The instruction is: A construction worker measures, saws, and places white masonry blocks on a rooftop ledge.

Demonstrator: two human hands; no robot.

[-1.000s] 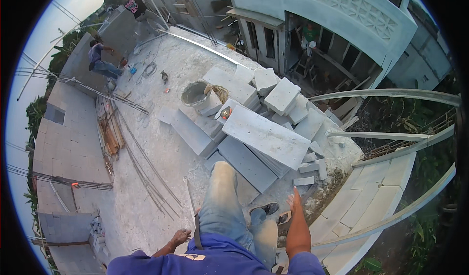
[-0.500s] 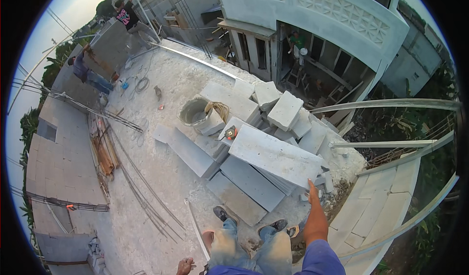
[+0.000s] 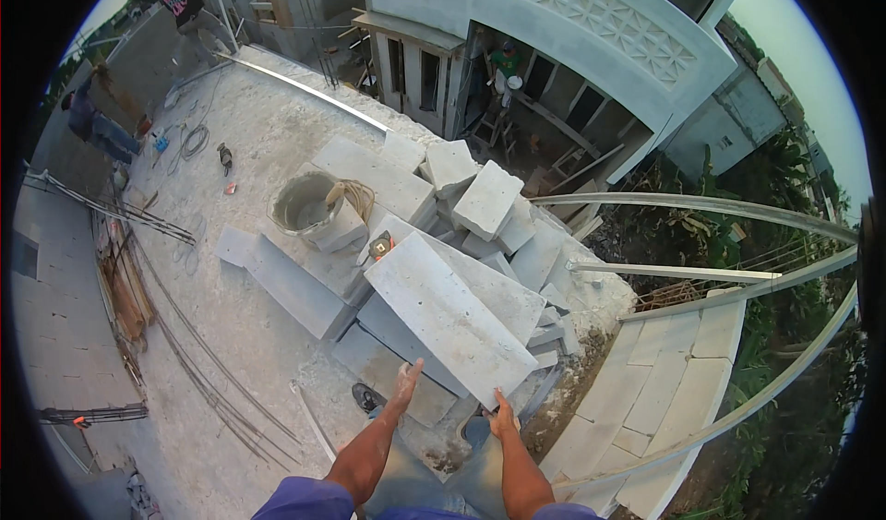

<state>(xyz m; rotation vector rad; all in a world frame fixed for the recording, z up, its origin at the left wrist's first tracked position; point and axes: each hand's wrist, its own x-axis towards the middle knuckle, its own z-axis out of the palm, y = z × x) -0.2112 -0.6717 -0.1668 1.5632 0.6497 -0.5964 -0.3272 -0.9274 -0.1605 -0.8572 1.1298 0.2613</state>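
My right hand [image 3: 501, 411] grips the near corner of a long white block slab [image 3: 443, 312], which sits askew on top of the stacked blocks. My left hand [image 3: 407, 382] reaches forward just below that slab's left edge, fingers stretched and holding nothing. An orange-and-black tape measure [image 3: 381, 245] lies on a block at the far end of the slab. Behind it are a dusty bucket [image 3: 293, 208] and a coil of rope [image 3: 358, 197]. More blocks [image 3: 484, 202] are piled around, and a flat stained slab [image 3: 378, 368] lies below my left hand.
Two co-workers [image 3: 101, 119] [image 3: 185, 8] are at the far-left wall; another person [image 3: 503, 68] is in the opening below. Rebar rods [image 3: 198, 372] and timber [image 3: 125, 289] lie leftward. At right are the roof edge, curved beams [image 3: 701, 206] and a block wall [image 3: 669, 377].
Both my hands have come forward to the slab, the right one taking hold of its corner. The top slab has pivoted, its near end toward me. The view has shifted over the pile.
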